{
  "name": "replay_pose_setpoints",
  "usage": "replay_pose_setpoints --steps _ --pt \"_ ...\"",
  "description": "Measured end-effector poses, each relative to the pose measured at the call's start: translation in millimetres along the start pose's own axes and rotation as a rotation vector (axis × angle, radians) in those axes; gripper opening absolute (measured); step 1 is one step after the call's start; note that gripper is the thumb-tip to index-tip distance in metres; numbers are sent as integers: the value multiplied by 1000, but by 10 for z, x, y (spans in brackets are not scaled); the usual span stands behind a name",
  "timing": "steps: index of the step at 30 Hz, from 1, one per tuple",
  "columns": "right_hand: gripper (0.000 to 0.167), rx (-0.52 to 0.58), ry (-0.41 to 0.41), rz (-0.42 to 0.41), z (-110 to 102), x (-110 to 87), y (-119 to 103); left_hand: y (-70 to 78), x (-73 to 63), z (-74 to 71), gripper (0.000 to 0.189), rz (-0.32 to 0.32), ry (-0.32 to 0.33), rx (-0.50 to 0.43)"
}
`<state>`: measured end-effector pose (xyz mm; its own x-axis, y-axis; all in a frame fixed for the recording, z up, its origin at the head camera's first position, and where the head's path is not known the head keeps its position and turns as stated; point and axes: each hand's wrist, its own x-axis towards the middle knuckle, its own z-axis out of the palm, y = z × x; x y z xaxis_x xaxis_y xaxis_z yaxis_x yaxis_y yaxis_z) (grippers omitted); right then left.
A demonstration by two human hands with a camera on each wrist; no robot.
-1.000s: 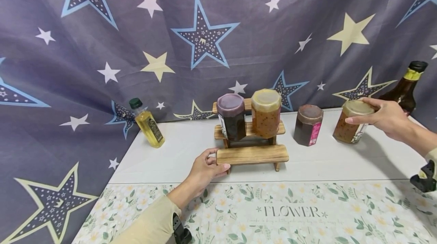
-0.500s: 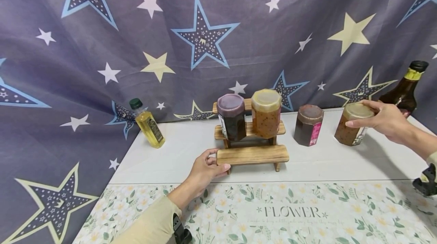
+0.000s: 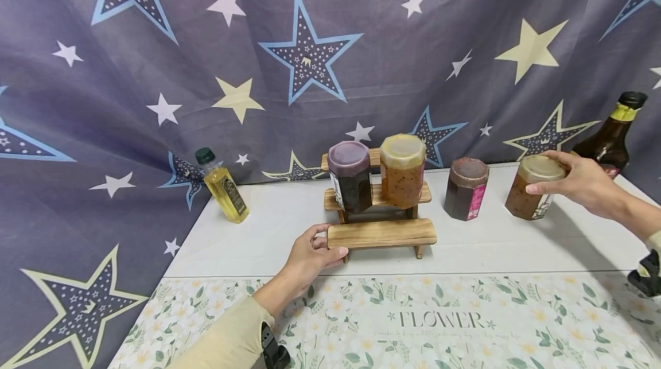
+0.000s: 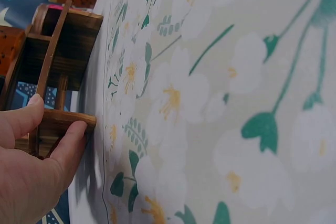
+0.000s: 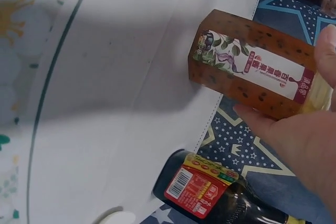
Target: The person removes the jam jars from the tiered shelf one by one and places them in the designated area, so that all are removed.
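My left hand (image 3: 307,255) grips the left end of the lowest step of a tiered wooden stand (image 3: 382,233), thumb in front and fingers behind. On the step above stand a dark jar with a purplish lid (image 3: 353,188) and an amber jar with a pale yellow lid (image 3: 403,182). At the right, my right hand (image 3: 586,181) holds another amber, seed-flecked jam jar (image 3: 523,198) near its lid. In the right wrist view this jam jar (image 5: 252,64) shows a white label with a fruit drawing, with thumb and fingers on opposite sides.
A dark jar with a pink label (image 3: 467,188) stands between the stand and the held jar. A brown sauce bottle (image 3: 606,142) is behind my right hand. An oil bottle (image 3: 226,191) stands at the left. A starry curtain (image 3: 320,122) hangs behind the table.
The jam jar in my right hand has come slightly down and toward me, mostly in the first half second. My left hand and the stand have not moved.
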<state>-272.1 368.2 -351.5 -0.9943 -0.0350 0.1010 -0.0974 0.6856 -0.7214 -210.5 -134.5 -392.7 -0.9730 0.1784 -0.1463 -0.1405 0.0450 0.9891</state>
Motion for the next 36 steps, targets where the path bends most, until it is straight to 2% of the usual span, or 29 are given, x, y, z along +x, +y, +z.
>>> replay_pose_setpoints --steps 6,11,15,22,31,36 --pt "109 -36 -44 40 -89 23 -88 -7 1 1 65 -3 1 9" --pt "112 -107 21 31 -182 61 -306 -11 2 1 65 -6 5 10" --pt "112 -161 63 -9 -192 68 -544 -7 -1 -4 66 -6 2 9" --pt "103 -99 28 -99 -98 33 -909 -18 6 -8 65 0 5 10" --pt "96 -61 -23 -132 78 -31 -1252 -17 8 -5 64 0 7 6" --pt "91 3 -35 -189 156 -67 -1412 -12 4 -5 64 1 6 5"
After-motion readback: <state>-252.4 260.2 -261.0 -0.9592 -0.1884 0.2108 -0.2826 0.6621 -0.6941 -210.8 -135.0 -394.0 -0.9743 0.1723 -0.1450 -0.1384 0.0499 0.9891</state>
